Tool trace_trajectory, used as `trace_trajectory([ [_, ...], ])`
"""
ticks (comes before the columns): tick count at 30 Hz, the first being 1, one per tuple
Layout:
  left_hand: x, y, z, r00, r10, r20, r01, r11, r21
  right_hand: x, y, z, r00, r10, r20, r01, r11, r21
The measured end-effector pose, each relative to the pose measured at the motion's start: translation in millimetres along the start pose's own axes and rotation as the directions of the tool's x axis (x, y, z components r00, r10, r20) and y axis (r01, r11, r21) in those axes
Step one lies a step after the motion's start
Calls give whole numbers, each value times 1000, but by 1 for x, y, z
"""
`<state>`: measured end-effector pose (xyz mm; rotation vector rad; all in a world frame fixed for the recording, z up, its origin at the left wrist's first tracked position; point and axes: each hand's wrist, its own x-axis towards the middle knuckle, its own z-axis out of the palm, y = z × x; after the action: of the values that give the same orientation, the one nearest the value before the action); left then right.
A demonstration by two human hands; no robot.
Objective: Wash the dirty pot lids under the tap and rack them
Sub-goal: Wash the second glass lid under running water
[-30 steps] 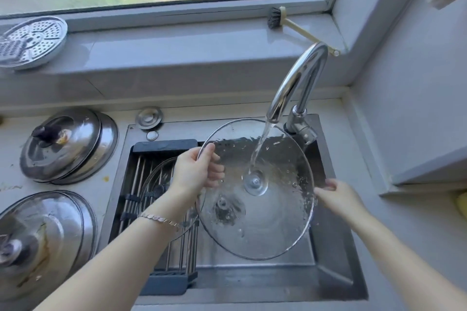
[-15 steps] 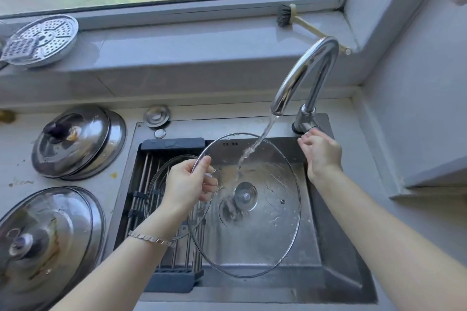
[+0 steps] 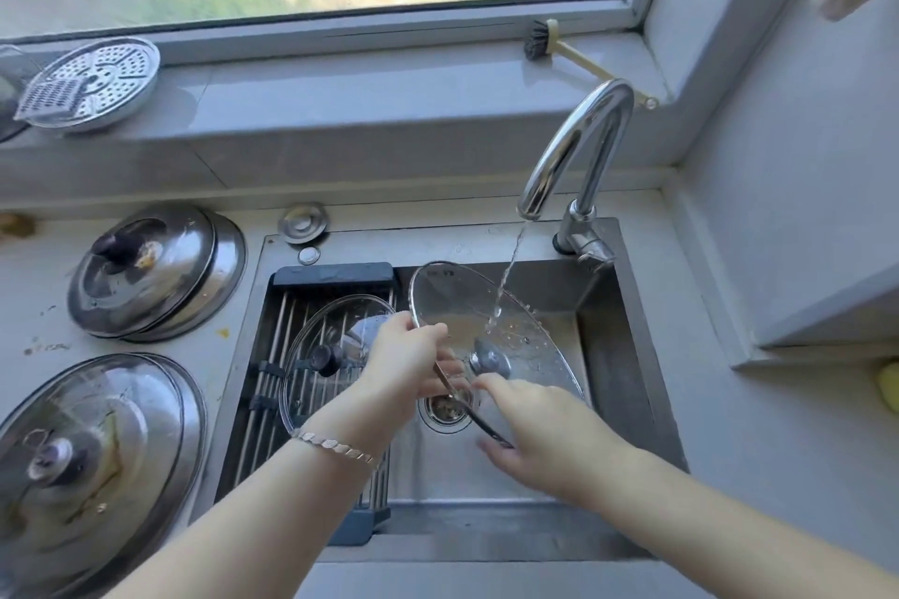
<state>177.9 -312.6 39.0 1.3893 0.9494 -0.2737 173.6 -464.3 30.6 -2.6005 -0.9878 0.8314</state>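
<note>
A wet glass lid with a metal knob is tilted steeply over the sink, and water from the tap runs onto its upper face. My left hand grips its left rim. My right hand straddles the lower rim, one finger reaching toward the knob and the others under the edge. A second glass lid with a black knob lies on the roll-up rack over the sink's left side. Two stacks of stained steel lids sit on the counter at the left.
The drain strainer shows under the held lid. A sink plug lies behind the rack. On the window sill are a perforated steamer plate and a dish brush. A wall corner closes off the right side.
My right hand left the tap handle and came down onto the lid's lower rim. The lid has turned steeper, more edge-on. Water keeps running.
</note>
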Motion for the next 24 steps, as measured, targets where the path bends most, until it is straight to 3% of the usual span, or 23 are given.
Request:
trace_trajectory([
  [3, -12, 9, 9, 999, 36, 35, -34, 997, -63, 1, 4, 6, 955, -72, -287, 8, 976, -218],
  [5, -18, 16, 12, 995, 82, 63, -80, 996, -39, 0, 13, -6, 916, 21, -401, -17, 1000, 14],
  [8, -24, 20, 10, 978, 163, 130, -172, 983, 63, 0, 31, -23, 906, 238, -351, -75, 904, 421],
  [12, -25, 9, -5, 970, 137, 203, -179, 962, 207, -2, 34, -28, 905, 292, -310, -42, 786, 617],
  [16, -22, -12, -21, 984, 43, 174, -84, 969, 234, -4, 33, -31, 880, 369, -300, -80, 738, 670],
  [24, -16, -51, -51, 987, -78, 137, 44, 970, 237, -10, 25, -42, 868, 328, -372, -77, 830, 553],
])
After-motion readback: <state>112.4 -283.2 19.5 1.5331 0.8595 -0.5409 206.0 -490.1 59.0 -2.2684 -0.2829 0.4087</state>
